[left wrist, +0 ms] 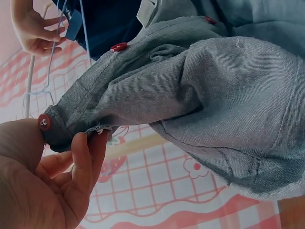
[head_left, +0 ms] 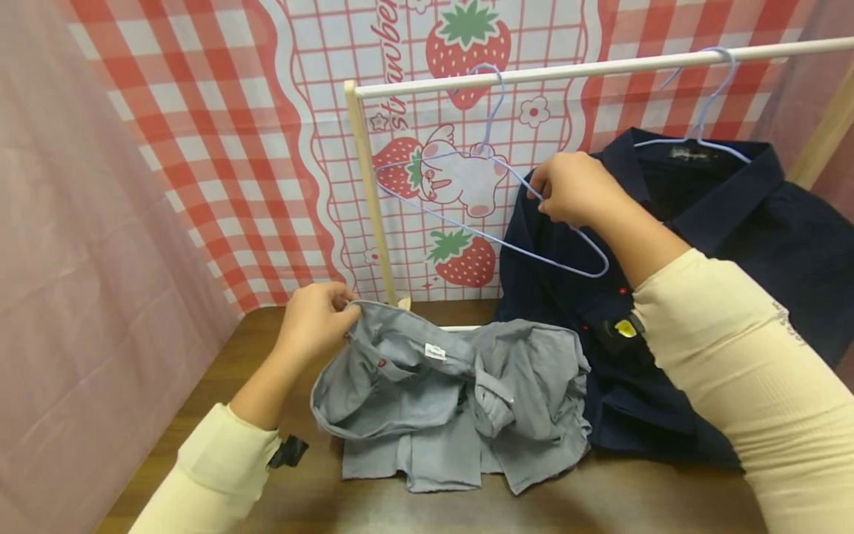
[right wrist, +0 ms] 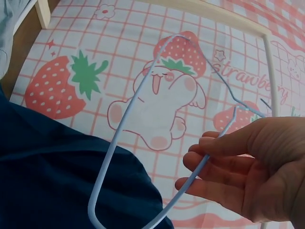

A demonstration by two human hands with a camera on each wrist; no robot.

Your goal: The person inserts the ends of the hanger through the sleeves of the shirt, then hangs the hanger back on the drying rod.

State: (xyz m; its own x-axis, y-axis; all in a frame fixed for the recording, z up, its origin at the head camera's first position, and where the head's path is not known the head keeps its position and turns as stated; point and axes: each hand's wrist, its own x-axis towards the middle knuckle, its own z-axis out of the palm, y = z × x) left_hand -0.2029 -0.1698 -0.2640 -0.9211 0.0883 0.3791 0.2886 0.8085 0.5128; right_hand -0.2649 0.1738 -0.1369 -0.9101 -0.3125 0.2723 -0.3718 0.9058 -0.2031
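My left hand (head_left: 313, 319) pinches the top edge of a grey shirt (head_left: 543, 371) between thumb and fingers. The shirt has red buttons (left wrist: 44, 122) and a white label (head_left: 435, 351); its top gapes, and its lower part lies bunched on the table. Up at the rail, my right hand (head_left: 577, 189) holds the sloping arm of a light blue wire hanger (right wrist: 125, 117), thumb on one side and fingertips on the other. The hanger's hook loops over the rail, and no garment is on it.
A white rail (head_left: 587, 72) on wooden posts (head_left: 373, 200) crosses the back. At right, a navy shirt (head_left: 767, 245) hangs from another blue hanger (head_left: 703, 111), its hem reaching the brown table (head_left: 320, 497). Behind is a strawberry-print cloth (head_left: 233, 170); a pink curtain (head_left: 100, 259) hangs at left.
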